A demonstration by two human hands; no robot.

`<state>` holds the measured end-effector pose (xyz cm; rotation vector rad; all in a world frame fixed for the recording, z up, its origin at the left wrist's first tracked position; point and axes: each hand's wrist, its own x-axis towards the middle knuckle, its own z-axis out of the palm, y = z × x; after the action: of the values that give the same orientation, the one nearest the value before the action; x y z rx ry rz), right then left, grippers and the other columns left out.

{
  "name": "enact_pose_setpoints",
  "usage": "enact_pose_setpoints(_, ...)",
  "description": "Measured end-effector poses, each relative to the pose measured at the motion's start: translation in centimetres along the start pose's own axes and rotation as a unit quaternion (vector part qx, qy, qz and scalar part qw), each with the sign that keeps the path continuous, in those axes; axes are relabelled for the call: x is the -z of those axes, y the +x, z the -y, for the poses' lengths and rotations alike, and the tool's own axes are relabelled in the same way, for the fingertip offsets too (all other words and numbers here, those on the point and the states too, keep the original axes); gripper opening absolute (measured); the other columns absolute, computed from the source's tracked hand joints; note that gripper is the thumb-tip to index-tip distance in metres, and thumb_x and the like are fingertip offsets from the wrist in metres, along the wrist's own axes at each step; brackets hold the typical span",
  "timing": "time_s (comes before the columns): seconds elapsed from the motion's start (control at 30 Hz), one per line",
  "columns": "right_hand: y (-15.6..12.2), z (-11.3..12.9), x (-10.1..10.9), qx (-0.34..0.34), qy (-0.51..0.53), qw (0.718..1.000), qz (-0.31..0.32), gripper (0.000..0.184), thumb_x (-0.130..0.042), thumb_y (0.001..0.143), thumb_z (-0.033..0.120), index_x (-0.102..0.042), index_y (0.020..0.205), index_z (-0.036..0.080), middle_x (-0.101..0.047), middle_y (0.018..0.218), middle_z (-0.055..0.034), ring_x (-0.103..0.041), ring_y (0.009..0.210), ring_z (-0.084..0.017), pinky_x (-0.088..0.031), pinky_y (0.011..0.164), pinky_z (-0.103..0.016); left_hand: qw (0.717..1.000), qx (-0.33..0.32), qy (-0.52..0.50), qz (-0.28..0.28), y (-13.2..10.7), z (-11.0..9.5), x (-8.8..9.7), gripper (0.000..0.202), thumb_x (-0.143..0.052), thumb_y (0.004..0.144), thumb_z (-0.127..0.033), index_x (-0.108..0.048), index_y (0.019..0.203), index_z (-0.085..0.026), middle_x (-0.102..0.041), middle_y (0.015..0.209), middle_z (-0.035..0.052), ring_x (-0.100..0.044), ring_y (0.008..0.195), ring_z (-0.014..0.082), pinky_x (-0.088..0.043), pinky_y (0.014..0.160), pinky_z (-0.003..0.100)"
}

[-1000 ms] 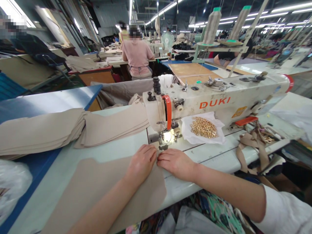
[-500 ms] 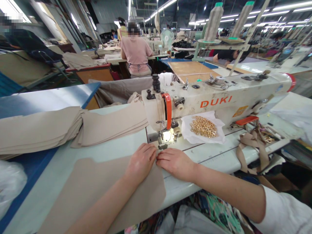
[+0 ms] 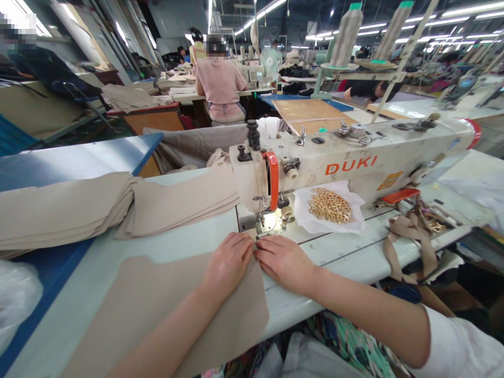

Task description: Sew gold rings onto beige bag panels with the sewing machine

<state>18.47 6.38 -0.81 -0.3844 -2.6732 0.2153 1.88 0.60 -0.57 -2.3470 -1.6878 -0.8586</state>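
A beige fabric piece (image 3: pixel 157 304) lies flat on the pale sewing table (image 3: pixel 346 257), its right end just in front of the presser foot (image 3: pixel 268 223) of a white DUKI sewing machine (image 3: pixel 354 157). My left hand (image 3: pixel 230 262) rests on that end with fingers curled down onto the cloth. My right hand (image 3: pixel 281 260) lies beside it, fingertips pressed on the fabric edge right in front of the needle. The two hands touch each other at the fingertips.
A stack of beige fabric pieces (image 3: pixel 98 207) lies to the left of the machine. A white cloth holding several gold rings (image 3: pixel 329 206) sits under the machine arm. Beige straps (image 3: pixel 409 233) hang at the right. A person in a pink top (image 3: pixel 220 86) sits at the station ahead.
Both hands have edged the fabric end slightly closer to the presser foot; otherwise they hold the same pose.
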Motion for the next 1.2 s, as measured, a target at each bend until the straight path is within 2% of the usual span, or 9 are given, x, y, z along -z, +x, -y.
enact_pose_setpoints(0.5,0.15,0.03,0.08,0.008,-0.005,1.000,-0.005,0.016,-0.053,0.090,0.017,-0.067,0.090,0.011,-0.067,0.094,-0.0102,-0.059,0.096,-0.022,-0.047,0.090,-0.035,1.000,-0.009,0.006,-0.002,0.05,-0.01,-0.02,0.025,-0.040,0.093,-0.015,-0.059,0.077,-0.017,-0.064,0.075,0.0040,-0.057,0.074,0.0176,-0.052,0.068,0.031)
enact_pose_setpoints(0.67,0.08,0.18,0.14,0.008,-0.021,1.000,-0.016,0.018,-0.050,0.091,0.018,-0.066,0.094,0.010,-0.065,0.099,-0.0109,-0.057,0.096,-0.023,-0.046,0.090,-0.035,1.000,-0.009,0.005,-0.003,0.03,0.04,0.04,0.024,-0.040,0.093,-0.016,-0.059,0.080,-0.017,-0.064,0.078,0.0043,-0.058,0.076,0.0180,-0.053,0.070,0.032)
enact_pose_setpoints(0.87,0.26,-0.01,0.35,0.049,-0.064,0.997,0.016,0.013,-0.053,0.089,0.014,-0.064,0.095,0.009,-0.064,0.100,-0.0111,-0.055,0.098,-0.023,-0.043,0.094,-0.035,1.000,-0.012,0.004,-0.002,-0.21,0.11,0.17,0.024,-0.040,0.094,-0.017,-0.061,0.082,-0.016,-0.066,0.081,0.0056,-0.059,0.078,0.0180,-0.054,0.072,0.032)
enact_pose_setpoints(1.2,0.52,-0.02,0.74,0.066,-0.097,0.992,0.043,0.009,-0.057,0.087,0.016,-0.064,0.092,0.012,-0.063,0.100,-0.0105,-0.055,0.096,-0.023,-0.042,0.093,-0.036,1.000,0.001,0.001,-0.012,-0.88,0.20,0.40,0.025,-0.040,0.094,-0.018,-0.064,0.089,-0.014,-0.069,0.088,0.0080,-0.062,0.084,0.0185,-0.055,0.076,0.033)
